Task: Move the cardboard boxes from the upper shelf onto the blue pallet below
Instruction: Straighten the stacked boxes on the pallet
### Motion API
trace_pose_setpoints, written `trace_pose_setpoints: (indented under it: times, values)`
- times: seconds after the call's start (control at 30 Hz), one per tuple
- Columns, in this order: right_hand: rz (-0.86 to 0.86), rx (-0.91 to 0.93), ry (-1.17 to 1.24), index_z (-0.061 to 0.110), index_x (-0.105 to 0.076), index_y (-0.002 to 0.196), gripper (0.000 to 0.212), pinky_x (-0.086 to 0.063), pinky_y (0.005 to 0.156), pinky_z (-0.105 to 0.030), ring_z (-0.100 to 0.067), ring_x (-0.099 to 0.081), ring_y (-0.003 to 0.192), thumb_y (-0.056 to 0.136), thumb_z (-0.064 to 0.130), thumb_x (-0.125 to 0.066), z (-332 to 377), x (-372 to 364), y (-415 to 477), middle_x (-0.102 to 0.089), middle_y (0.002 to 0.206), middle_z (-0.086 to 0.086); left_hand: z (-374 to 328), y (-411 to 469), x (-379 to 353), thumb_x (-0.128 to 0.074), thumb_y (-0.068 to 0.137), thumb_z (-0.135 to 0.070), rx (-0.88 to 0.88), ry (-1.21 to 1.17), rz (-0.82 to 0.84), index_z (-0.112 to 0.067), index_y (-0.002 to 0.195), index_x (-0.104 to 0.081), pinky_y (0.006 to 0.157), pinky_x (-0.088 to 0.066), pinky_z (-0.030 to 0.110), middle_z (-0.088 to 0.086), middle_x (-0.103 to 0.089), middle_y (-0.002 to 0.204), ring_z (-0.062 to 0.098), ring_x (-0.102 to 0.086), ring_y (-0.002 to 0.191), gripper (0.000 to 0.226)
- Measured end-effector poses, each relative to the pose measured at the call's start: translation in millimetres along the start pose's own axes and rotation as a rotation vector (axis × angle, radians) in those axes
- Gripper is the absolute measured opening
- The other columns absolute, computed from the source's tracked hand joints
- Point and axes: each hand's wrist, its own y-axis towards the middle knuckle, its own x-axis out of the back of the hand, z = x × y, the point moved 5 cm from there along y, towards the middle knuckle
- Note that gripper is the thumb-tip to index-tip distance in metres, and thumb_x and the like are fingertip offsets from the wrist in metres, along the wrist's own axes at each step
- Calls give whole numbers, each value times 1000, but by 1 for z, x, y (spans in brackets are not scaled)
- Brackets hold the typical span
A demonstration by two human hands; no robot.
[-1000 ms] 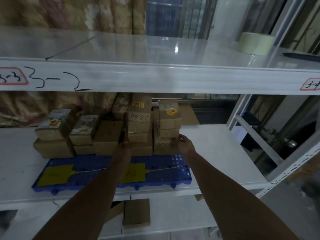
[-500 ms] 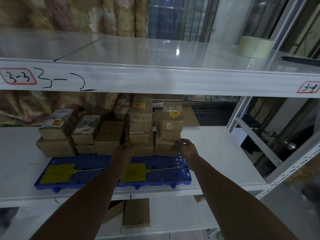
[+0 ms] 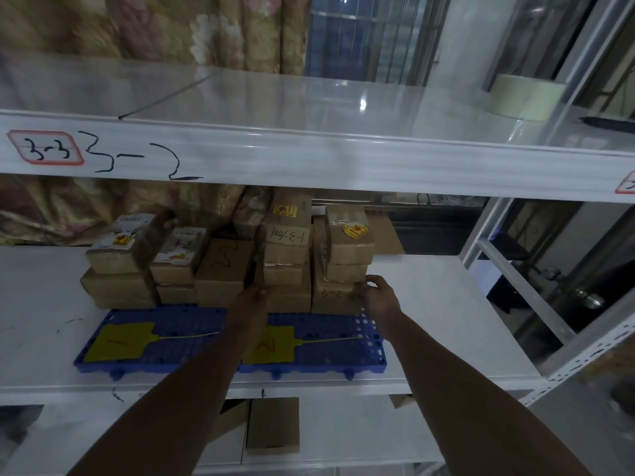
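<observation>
Left hand (image 3: 252, 298): extended forward, fingers (image 3: 257, 269) straight and slid into the narrow gap between the middle box pile (image 3: 223, 269) and the labelled stack (image 3: 287, 255). It holds nothing.

Right hand (image 3: 379, 298): at the right front corner of the right-hand stack (image 3: 343, 266), low down, with the fingers bent round the corner and the thumb on the front face.

Governing relation: the two tall stacks stand upright directly between the hands, straight ahead, and touch each other. Each hand is nearest its own side, so any squeeze or shift acts sideways across them.

All cardboard boxes in view sit at the rear of the blue pallet (image 3: 192, 321) on the lower shelf (image 3: 429, 304).

The upper shelf (image 3: 309, 97) shows only a tape roll (image 3: 525, 97) and a pen (image 3: 608, 123).

Assessment: transfer appears complete; only squaring the stacks looks outstanding.
</observation>
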Motion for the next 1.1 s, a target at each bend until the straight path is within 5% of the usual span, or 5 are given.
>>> trace_pose_setpoints:
  times: [0.23, 0.4, 0.6, 0.9, 1.1]
  values:
    - [9, 9, -23, 29, -62, 118, 28, -55, 83, -45, -35, -67, 98, 91, 28, -53, 20, 2, -31, -70, 109, -12, 1, 4, -3, -48, 100, -17, 11, -131, -41, -22, 90, -56, 71, -38, 35, -1, -50, 75, 15, -45, 64, 14]
    - [11, 26, -38, 25, -59, 125, 31, -54, 81, -42, -35, -65, 100, 95, 25, -49, 20, 4, -34, -67, 113, -12, 9, 5, 1, -51, 99, -19, -12, -86, -28, -15, 132, -58, 72, -46, 40, -3, -56, 86, 12, -47, 66, 34]
    - [5, 41, -52, 24, -56, 130, 33, -55, 84, -44, -33, -65, 100, 99, 25, -47, 21, 4, -39, -67, 115, -13, 11, 4, 1, -50, 100, -16, -10, -113, -30, -11, 140, -52, 63, -40, 30, 2, -59, 88, 16, -49, 67, 40]
    - [-47, 84, -162, 20, -53, 138, 36, -49, 83, -37, -36, -60, 110, 105, 31, -42, 24, 2, -44, -64, 125, -13, 9, 7, -2, -45, 101, -11, -21, 47, -20, -24, 79, -53, 66, -38, 37, 5, -51, 74, 19, -43, 60, 26]
    - [-42, 63, -180, 19, -54, 137, 36, -45, 76, -31, -35, -61, 105, 105, 24, -40, 28, -1, -40, -64, 125, -14, 8, 6, -5, -43, 100, -10, -15, 96, 14, -5, 132, -55, 60, -36, 37, 14, -55, 81, 28, -48, 66, 34]
